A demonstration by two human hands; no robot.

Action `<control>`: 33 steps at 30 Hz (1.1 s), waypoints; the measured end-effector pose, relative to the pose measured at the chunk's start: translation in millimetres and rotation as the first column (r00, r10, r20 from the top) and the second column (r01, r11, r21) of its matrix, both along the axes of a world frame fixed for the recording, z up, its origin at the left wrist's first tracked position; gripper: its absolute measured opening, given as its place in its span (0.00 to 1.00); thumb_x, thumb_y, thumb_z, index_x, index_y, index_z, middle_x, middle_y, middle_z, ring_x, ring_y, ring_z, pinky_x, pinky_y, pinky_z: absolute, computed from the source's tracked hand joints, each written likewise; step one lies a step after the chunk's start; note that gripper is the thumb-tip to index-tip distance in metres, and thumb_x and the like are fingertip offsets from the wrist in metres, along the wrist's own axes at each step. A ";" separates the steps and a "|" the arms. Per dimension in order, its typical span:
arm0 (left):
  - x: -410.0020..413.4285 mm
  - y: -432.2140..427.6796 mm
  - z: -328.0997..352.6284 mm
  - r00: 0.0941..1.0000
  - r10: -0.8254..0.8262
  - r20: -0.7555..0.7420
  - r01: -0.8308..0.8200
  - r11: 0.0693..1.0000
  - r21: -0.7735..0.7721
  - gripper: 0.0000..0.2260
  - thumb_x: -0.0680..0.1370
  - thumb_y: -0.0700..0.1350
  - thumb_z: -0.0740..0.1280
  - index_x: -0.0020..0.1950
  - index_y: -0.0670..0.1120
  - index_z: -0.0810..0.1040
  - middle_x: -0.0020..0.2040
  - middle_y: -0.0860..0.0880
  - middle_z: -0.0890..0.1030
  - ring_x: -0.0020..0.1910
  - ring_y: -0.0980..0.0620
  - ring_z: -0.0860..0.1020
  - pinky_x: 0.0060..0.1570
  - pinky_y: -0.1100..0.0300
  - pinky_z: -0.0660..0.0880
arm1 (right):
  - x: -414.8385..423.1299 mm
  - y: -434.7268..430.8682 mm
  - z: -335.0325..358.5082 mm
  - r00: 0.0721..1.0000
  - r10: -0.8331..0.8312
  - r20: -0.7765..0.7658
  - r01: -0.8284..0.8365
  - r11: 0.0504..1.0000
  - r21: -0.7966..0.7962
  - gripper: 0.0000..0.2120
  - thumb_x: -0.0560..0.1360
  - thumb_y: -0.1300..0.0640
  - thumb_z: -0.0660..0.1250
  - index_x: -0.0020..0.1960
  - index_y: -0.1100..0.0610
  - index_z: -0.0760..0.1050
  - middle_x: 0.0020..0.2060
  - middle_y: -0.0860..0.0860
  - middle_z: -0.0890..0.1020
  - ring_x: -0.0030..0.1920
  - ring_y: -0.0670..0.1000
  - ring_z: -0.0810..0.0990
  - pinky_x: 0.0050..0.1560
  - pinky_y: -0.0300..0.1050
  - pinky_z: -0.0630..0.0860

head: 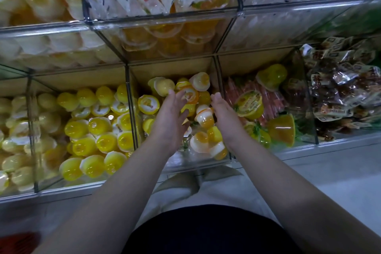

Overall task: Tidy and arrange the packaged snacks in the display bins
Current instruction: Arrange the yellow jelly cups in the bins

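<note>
Past dark lap (206, 231), reaching into middle bin (133, 113): left hand (169, 117), right hand (223, 113), fingers loosely straight, holding nothing, over cups (203, 118) tipped every way; labels unreadable.

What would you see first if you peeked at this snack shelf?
Two hands, the left hand and the right hand, reach into the middle bin of orange-and-white jelly cups. Left of it sit heaps of bright yellow jelly cups; brown wrapped snacks pile at far right.

Middle bin (171, 70) open-topped; jelly cups (148, 104) crowd floor; upper bins (165, 19) overhang rear.
</note>
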State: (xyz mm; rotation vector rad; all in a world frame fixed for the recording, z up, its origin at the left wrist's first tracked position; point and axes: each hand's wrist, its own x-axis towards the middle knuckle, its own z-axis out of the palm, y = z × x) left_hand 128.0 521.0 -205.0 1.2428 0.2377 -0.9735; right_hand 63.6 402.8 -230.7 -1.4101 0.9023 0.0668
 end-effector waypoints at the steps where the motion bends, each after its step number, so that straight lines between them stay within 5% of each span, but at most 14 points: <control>1: 0.9 -0.8 -3.5 1.000 0.002 -0.024 -0.002 1.000 0.000 0.27 0.82 0.63 0.46 0.78 0.53 0.61 0.77 0.51 0.62 0.77 0.47 0.58 0.74 0.42 0.53 | 2.2 -1.1 -1.5 1.000 0.003 -0.028 -0.003 1.000 0.011 0.27 0.80 0.37 0.52 0.74 0.49 0.65 0.71 0.49 0.70 0.70 0.51 0.68 0.68 0.48 0.65; 6: 4.8 -10.7 -13.7 0.990 0.004 -0.143 0.002 0.999 0.048 0.28 0.81 0.63 0.48 0.77 0.52 0.61 0.78 0.49 0.61 0.77 0.45 0.58 0.73 0.38 0.55 | 13.9 -6.0 -20.9 0.982 -0.014 -0.188 0.044 0.986 0.158 0.35 0.74 0.28 0.52 0.75 0.46 0.62 0.73 0.50 0.67 0.73 0.55 0.65 0.73 0.60 0.61; 12: 12.6 -17.0 -32.9 0.944 -0.017 -0.330 0.028 0.999 0.029 0.30 0.81 0.64 0.48 0.79 0.51 0.55 0.79 0.42 0.53 0.77 0.39 0.56 0.74 0.39 0.52 | 25.4 -7.9 -41.7 0.970 -0.020 -0.243 0.087 0.960 0.268 0.39 0.71 0.26 0.54 0.75 0.48 0.63 0.69 0.51 0.72 0.68 0.53 0.71 0.70 0.59 0.66; 17: 14.8 -25.3 -39.4 0.932 -0.049 -0.358 0.064 0.998 0.029 0.30 0.81 0.65 0.49 0.77 0.49 0.60 0.75 0.42 0.64 0.72 0.40 0.65 0.69 0.42 0.58 | 27.6 -11.9 -50.0 0.969 -0.013 -0.248 0.096 0.940 0.326 0.32 0.78 0.32 0.52 0.73 0.51 0.65 0.55 0.52 0.82 0.60 0.52 0.78 0.61 0.54 0.73; 19: 14.8 -26.2 -40.1 0.926 -0.038 -0.375 0.045 0.999 0.011 0.29 0.81 0.64 0.49 0.76 0.48 0.64 0.68 0.42 0.71 0.67 0.42 0.70 0.65 0.44 0.62 | 26.6 -13.7 -53.4 0.970 0.008 -0.243 0.077 0.939 0.334 0.32 0.77 0.32 0.52 0.74 0.50 0.64 0.58 0.52 0.81 0.63 0.52 0.76 0.63 0.55 0.72; 22: 13.8 -25.0 -39.8 0.932 -0.005 -0.363 0.005 1.000 -0.002 0.24 0.81 0.63 0.52 0.67 0.48 0.72 0.53 0.45 0.75 0.55 0.45 0.75 0.58 0.48 0.69 | 26.9 -12.3 -50.7 0.975 0.009 -0.224 0.068 0.939 0.337 0.35 0.75 0.30 0.55 0.75 0.48 0.62 0.70 0.51 0.72 0.69 0.53 0.71 0.68 0.58 0.69; 26: 9.3 -22.3 -37.6 0.929 0.040 -0.369 -0.038 0.999 0.011 0.18 0.82 0.59 0.55 0.50 0.48 0.77 0.54 0.42 0.79 0.59 0.43 0.77 0.54 0.52 0.76 | 25.8 -10.1 -47.9 0.977 -0.016 -0.210 0.087 0.938 0.335 0.42 0.67 0.27 0.58 0.75 0.47 0.63 0.72 0.50 0.69 0.70 0.54 0.69 0.66 0.58 0.72; 33: 8.7 -4.2 -40.0 0.954 -0.011 -0.300 0.016 1.000 0.017 0.20 0.82 0.58 0.53 0.62 0.46 0.74 0.61 0.44 0.77 0.63 0.46 0.75 0.59 0.53 0.71 | 14.1 -9.4 -26.4 0.986 -0.022 -0.167 0.083 0.925 0.370 0.29 0.80 0.37 0.51 0.73 0.54 0.66 0.66 0.54 0.75 0.63 0.53 0.75 0.66 0.55 0.69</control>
